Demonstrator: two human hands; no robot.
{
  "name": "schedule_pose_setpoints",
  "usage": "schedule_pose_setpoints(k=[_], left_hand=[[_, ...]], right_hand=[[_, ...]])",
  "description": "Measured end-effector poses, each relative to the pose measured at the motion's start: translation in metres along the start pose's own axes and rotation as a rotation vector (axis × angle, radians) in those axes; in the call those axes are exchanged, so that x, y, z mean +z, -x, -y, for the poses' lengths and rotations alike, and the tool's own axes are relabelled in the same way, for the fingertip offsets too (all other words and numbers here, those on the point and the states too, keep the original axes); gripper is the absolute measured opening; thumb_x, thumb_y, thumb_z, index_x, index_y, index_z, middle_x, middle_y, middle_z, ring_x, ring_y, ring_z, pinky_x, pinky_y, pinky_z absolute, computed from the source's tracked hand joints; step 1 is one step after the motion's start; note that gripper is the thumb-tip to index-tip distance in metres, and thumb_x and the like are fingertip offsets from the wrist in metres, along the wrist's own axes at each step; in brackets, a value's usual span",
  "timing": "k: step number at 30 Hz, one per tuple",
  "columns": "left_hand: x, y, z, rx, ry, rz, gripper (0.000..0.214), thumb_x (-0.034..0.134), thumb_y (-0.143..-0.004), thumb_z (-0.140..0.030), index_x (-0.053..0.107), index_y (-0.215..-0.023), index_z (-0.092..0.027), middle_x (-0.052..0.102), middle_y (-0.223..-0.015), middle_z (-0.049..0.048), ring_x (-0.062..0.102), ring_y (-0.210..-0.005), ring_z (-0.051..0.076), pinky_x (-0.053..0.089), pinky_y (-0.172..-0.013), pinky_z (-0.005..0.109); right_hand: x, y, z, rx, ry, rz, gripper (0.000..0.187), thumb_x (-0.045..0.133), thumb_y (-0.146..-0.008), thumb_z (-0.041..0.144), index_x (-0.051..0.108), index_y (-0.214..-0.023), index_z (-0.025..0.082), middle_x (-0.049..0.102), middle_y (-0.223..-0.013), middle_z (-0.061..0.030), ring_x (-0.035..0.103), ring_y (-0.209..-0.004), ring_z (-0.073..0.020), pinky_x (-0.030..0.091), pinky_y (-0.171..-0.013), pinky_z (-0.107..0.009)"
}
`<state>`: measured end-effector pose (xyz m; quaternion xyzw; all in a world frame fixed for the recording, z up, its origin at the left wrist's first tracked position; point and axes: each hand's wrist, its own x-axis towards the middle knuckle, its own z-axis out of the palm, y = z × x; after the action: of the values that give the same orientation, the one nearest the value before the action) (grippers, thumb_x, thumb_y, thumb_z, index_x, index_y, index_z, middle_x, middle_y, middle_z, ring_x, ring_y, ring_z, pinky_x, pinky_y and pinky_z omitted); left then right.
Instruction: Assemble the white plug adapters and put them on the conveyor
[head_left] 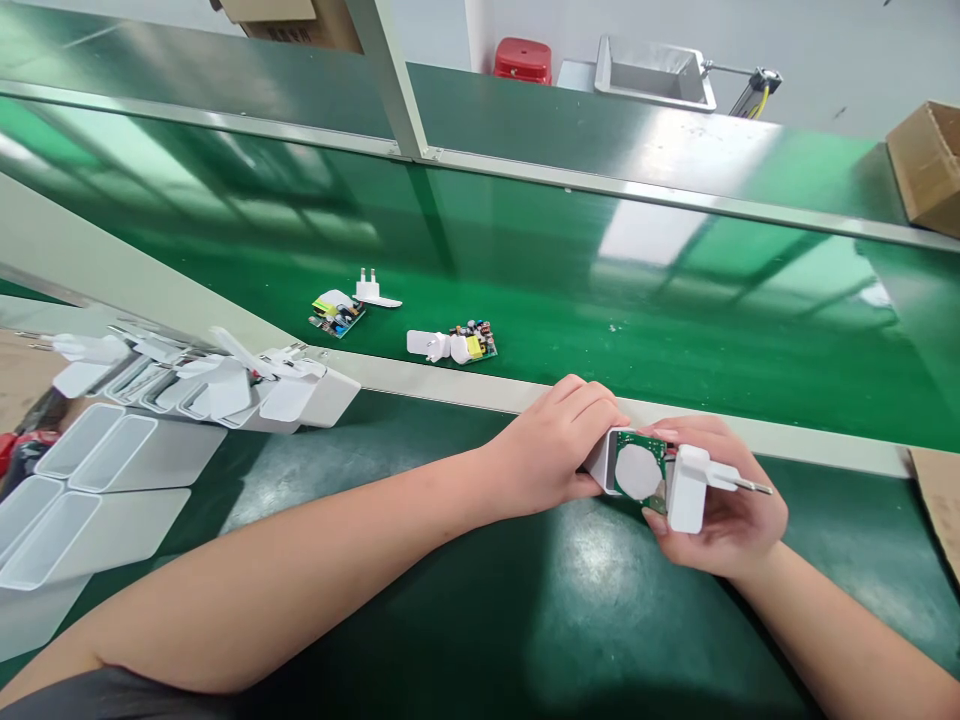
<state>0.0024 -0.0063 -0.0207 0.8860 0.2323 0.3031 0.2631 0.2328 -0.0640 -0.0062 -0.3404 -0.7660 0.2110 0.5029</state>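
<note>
My left hand [551, 445] is closed around a white plastic charger housing [598, 466], its open end facing right. In my right hand [731, 500] is a green circuit board [627, 446] with a round white pad on it, gripped by its edges. The board's left end sits at the mouth of the housing, partly inside. A white plug cap [688, 490] with metal pins hangs at the board's right end, beside my right palm. How it is joined to the board is mostly hidden, though a bit of red wire shows.
On the green belt beyond lie two circuit boards with plug caps, one board [337, 312] at left and another board [474, 342] nearer. Empty white housings [127, 450] and assembled pieces [225, 385] are stacked at left. A cardboard box [926, 165] stands at far right; a metal post [390, 80] rises behind.
</note>
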Motion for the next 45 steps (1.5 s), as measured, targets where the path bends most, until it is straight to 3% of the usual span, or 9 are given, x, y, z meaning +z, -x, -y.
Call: schedule_pose_setpoints(k=[14, 20, 25, 31, 45], left_hand=[[0.002, 0.001, 0.0, 0.042, -0.016, -0.047, 0.038, 0.071, -0.092, -0.015, 0.052, -0.124, -0.02, 0.069, -0.12, 0.0121, 0.062, -0.113, 0.03, 0.052, -0.099, 0.046], [0.0, 0.001, -0.001, 0.038, 0.002, -0.036, 0.041, 0.069, -0.09, -0.01, 0.051, -0.126, -0.02, 0.068, -0.122, 0.0124, 0.062, -0.119, 0.03, 0.051, -0.103, 0.047], [0.001, 0.002, 0.001, 0.005, 0.016, -0.059, 0.04, 0.071, -0.092, -0.014, 0.051, -0.126, -0.02, 0.066, -0.126, 0.0129, 0.059, -0.121, 0.03, 0.051, -0.104, 0.046], [0.003, 0.001, 0.003, -0.051, 0.0, -0.079, 0.03, 0.07, -0.098, -0.022, 0.053, -0.123, -0.021, 0.066, -0.121, 0.0111, 0.059, -0.118, 0.029, 0.05, -0.101, 0.044], [0.003, 0.004, 0.004, -0.076, 0.008, -0.082, 0.041, 0.072, -0.093, -0.016, 0.054, -0.129, -0.021, 0.062, -0.127, 0.0099, 0.056, -0.119, 0.028, 0.049, -0.103, 0.043]], right_hand=[[-0.001, -0.001, 0.005, -0.027, 0.058, 0.057, 0.08, 0.087, -0.074, 0.016, 0.063, -0.151, 0.024, 0.078, -0.121, -0.0129, 0.075, -0.103, -0.0341, 0.068, -0.081, -0.047], [0.0, 0.002, 0.002, -0.031, 0.006, 0.007, 0.08, 0.078, -0.072, 0.013, 0.065, -0.15, 0.022, 0.077, -0.121, -0.0118, 0.074, -0.105, -0.0348, 0.069, -0.082, -0.05], [0.002, 0.002, -0.001, 0.0, -0.042, -0.046, 0.07, 0.078, -0.08, 0.015, 0.066, -0.148, 0.025, 0.076, -0.122, -0.0133, 0.073, -0.108, -0.0357, 0.067, -0.085, -0.052], [0.005, 0.001, -0.006, 0.053, -0.109, -0.147, 0.06, 0.078, -0.087, 0.015, 0.065, -0.145, 0.021, 0.071, -0.122, -0.0149, 0.072, -0.107, -0.0314, 0.066, -0.081, -0.044], [0.009, 0.005, -0.001, 0.051, -0.122, -0.03, 0.071, 0.076, -0.078, 0.005, 0.063, -0.146, 0.021, 0.073, -0.127, -0.0142, 0.071, -0.117, -0.0319, 0.064, -0.1, -0.047]])
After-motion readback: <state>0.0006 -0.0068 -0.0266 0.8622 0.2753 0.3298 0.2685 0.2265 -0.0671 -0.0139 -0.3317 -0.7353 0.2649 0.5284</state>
